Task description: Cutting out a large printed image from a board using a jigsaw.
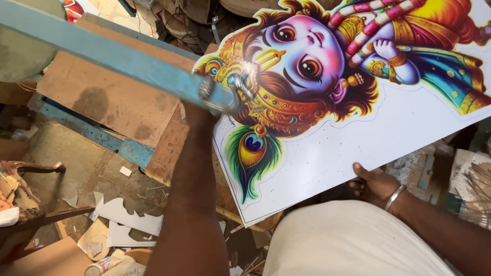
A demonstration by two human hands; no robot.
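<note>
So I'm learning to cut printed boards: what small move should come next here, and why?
Probably turn the printed board a little with the right hand, which grips its near edge. The left hand is up at the blue saw arm, whose tip sits at the figure's crown by the peacock feather, where the outline curves.

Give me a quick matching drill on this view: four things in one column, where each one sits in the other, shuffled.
1. right hand
2. left hand
3. blue arm
4. white offcuts

a. on the floor, lower left
b. at the board's left edge, under the blue arm's end
c. gripping the board's near edge
d. slanting in from the upper left

Pairs: 1-c, 2-b, 3-d, 4-a
</note>
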